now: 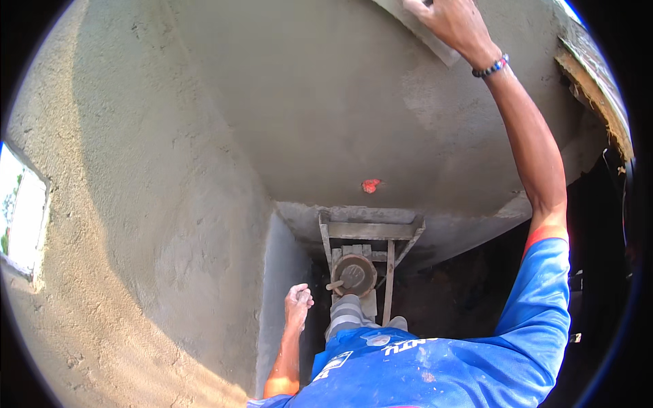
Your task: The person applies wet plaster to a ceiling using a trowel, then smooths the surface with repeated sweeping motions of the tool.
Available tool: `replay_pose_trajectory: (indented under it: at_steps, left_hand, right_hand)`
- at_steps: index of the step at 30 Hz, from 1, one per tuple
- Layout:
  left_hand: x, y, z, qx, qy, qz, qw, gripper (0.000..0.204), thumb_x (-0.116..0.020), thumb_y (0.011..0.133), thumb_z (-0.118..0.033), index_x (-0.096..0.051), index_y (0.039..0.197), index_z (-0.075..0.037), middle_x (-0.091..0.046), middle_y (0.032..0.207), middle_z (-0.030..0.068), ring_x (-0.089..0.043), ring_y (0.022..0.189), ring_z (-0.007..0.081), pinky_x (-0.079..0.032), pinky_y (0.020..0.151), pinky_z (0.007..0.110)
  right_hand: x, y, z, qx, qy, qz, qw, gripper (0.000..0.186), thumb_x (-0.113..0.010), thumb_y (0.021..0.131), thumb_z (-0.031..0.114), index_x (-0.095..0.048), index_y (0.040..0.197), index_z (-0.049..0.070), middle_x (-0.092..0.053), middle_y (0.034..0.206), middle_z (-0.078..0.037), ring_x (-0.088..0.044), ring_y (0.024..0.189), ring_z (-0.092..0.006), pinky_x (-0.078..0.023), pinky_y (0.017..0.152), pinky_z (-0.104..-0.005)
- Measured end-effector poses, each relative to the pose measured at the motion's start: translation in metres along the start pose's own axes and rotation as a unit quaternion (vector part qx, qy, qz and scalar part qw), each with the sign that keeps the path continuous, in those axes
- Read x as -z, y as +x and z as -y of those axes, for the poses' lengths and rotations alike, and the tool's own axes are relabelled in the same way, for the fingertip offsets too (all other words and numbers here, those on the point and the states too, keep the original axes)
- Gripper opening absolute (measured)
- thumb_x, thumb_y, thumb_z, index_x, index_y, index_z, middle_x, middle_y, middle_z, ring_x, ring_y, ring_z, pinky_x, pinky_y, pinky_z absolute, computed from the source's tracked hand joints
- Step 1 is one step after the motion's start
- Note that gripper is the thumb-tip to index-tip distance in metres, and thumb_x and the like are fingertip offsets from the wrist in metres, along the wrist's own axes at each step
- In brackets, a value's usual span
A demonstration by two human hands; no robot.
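Observation:
High up on the plastered wall (306, 102), my right hand (454, 26) grips a long flat plastering float (430, 42) that lies against the grey surface. The picture's upper edge cuts off part of the hand and of the float. My left hand (298, 303) hangs low beside my body, its dusty fingers curled closed, and I see nothing in it. Below, near my legs, a round bucket (372, 279) holds wet grey mortar (354, 273). A trowel with a pale handle (335, 285) rests in the bucket, its blade in the mortar.
The bucket stands on wooden planks joined to a timber frame (371, 231) under me. A rough side wall (149, 204) with a bright window opening (26, 217) rises at left. An orange-red patch (371, 185) marks the wall. Broken wood edging (598, 102) juts out at upper right.

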State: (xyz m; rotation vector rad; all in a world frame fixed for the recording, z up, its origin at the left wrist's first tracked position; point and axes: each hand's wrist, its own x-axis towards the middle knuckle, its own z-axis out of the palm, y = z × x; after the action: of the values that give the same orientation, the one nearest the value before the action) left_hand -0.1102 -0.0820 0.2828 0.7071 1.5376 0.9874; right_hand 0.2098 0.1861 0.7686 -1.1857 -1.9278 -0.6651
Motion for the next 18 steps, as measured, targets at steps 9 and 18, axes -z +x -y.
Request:
replay_pose_trajectory:
  at_steps: [9, 18]
  left_hand:
    - [-0.037, -0.004, -0.015, -0.027, 0.032, 0.051, 0.998, 0.024, -0.059, 0.095, -0.016, -0.059, 0.116, -0.004, -0.061, 0.082, 0.0024, -0.06, 0.068, 0.0114, -0.049, 0.063, 0.026]
    - [-0.002, -0.035, 0.02, 0.031, 0.047, 0.0, 0.998, 0.024, -0.059, 0.094, -0.015, -0.06, 0.115, -0.003, -0.061, 0.083, 0.0028, -0.058, 0.067, 0.0098, -0.048, 0.061, 0.025]
  right_hand:
    - [-0.156, -0.175, -0.021, 0.109, -0.071, 0.182, 0.975, 0.035, -0.057, 0.092, 0.033, -0.049, 0.114, 0.007, -0.061, 0.06, -0.015, -0.064, 0.054, -0.0326, -0.05, 0.046, -0.0429]
    - [-0.233, -0.329, -0.035, 0.087, -0.008, 0.454, 0.887, 0.031, -0.05, 0.089, 0.02, -0.055, 0.113, 0.002, -0.064, 0.065, -0.015, -0.067, 0.062, -0.0327, -0.053, 0.052, -0.0444]
